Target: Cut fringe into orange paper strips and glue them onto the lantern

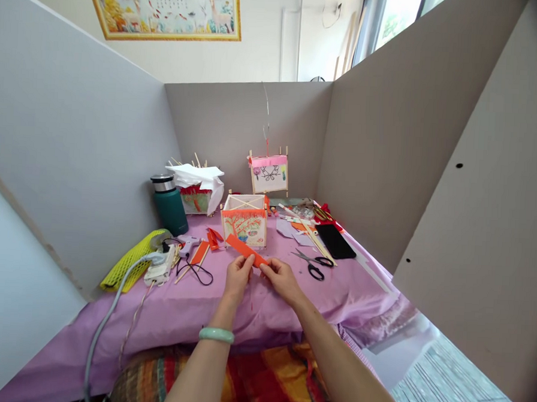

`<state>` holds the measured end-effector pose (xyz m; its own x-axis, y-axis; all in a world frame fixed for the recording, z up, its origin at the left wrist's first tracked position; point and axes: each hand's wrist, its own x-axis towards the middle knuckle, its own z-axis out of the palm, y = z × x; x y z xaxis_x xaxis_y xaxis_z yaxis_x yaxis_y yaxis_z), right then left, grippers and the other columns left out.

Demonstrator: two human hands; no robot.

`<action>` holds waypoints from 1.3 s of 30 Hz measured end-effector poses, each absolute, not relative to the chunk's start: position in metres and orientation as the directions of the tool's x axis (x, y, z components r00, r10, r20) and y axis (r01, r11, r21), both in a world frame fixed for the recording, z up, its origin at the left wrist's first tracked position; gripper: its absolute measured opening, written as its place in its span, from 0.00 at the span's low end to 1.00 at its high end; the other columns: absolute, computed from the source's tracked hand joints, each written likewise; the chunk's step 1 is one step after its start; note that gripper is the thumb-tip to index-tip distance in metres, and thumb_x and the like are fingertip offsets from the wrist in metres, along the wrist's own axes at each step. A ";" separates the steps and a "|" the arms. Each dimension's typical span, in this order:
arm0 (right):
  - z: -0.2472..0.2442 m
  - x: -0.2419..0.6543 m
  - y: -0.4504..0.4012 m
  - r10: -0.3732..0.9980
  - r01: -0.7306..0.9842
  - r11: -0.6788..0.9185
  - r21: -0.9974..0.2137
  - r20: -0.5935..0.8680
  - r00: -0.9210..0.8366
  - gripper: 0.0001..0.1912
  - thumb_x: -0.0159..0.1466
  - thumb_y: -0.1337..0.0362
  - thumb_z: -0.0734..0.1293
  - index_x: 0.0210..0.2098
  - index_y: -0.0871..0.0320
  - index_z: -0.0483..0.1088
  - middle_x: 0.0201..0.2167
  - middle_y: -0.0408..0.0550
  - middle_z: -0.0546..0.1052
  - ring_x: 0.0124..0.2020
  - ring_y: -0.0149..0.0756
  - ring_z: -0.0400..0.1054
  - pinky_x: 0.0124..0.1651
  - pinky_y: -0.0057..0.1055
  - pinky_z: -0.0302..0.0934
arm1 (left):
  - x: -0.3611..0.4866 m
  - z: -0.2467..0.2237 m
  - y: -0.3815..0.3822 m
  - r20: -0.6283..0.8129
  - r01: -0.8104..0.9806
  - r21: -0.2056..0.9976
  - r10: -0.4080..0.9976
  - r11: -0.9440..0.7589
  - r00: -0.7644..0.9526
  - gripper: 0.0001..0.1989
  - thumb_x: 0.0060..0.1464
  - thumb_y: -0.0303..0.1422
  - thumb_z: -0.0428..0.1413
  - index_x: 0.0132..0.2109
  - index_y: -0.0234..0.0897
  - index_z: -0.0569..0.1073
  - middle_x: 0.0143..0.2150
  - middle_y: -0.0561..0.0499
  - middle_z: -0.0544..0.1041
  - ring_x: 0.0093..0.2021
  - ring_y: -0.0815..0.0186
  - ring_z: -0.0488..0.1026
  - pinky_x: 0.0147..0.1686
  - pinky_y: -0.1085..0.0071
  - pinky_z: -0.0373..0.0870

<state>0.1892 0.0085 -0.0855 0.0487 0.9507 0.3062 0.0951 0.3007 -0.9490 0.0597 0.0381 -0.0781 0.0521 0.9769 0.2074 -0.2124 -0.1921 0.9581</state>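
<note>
An orange-red paper strip slants between my hands above the purple tablecloth. My left hand pinches it near its middle, thumb on top, with a pale green bangle on that wrist. At the strip's lower right end, my right hand grips it between thumb and fingers. Just beyond the strip stands a box-shaped lantern with a stick frame, a painted tree on its front panel and an orange fringe along the top. Crossed sticks span its open top.
Black-handled scissors and a black phone lie to the right. A second lantern hangs behind. At left are a teal bottle, a power strip, a glue gun with its cable, and orange paper.
</note>
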 end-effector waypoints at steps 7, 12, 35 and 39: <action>-0.080 0.195 0.006 0.980 -0.157 0.189 -0.969 0.175 0.099 0.11 0.56 0.56 0.65 0.24 0.57 0.66 0.20 0.39 0.70 0.18 0.26 0.58 0.22 0.24 0.49 | 0.057 -0.074 0.033 0.263 -0.298 0.931 0.954 -0.212 0.142 0.19 0.42 0.32 0.59 0.45 0.36 0.72 0.35 0.51 0.75 0.20 0.75 0.62 0.19 0.76 0.56; -0.074 0.203 0.005 0.990 -0.186 0.104 -0.977 0.120 -0.075 0.09 0.53 0.60 0.64 0.21 0.58 0.65 0.15 0.39 0.69 0.15 0.24 0.55 0.19 0.23 0.44 | 0.055 -0.071 0.028 0.234 -0.362 0.921 0.949 -0.146 0.213 0.22 0.40 0.30 0.62 0.46 0.37 0.73 0.33 0.52 0.73 0.23 0.74 0.64 0.22 0.75 0.59; -0.080 0.196 0.013 0.967 -0.303 0.206 -0.931 0.146 0.207 0.17 0.53 0.49 0.69 0.27 0.58 0.67 0.23 0.41 0.71 0.19 0.25 0.58 0.18 0.22 0.46 | 0.060 -0.075 0.038 0.214 -0.317 0.924 0.976 -0.212 -0.029 0.17 0.44 0.45 0.63 0.26 0.33 0.73 0.17 0.56 0.66 0.17 0.74 0.58 0.19 0.75 0.52; -0.081 0.196 0.013 0.940 -0.346 0.265 -0.900 0.160 0.302 0.18 0.53 0.49 0.70 0.27 0.57 0.67 0.23 0.40 0.70 0.19 0.24 0.57 0.19 0.22 0.47 | 0.059 -0.075 0.036 0.186 -0.225 0.959 0.982 -0.174 0.037 0.18 0.44 0.46 0.62 0.26 0.33 0.75 0.13 0.56 0.63 0.15 0.74 0.55 0.18 0.75 0.47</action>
<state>0.1959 0.0131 -0.0809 0.3025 0.9396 0.1604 -0.3463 0.2651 -0.8999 0.0591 0.0361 -0.0752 0.0374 0.9818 0.1864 -0.2250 -0.1735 0.9588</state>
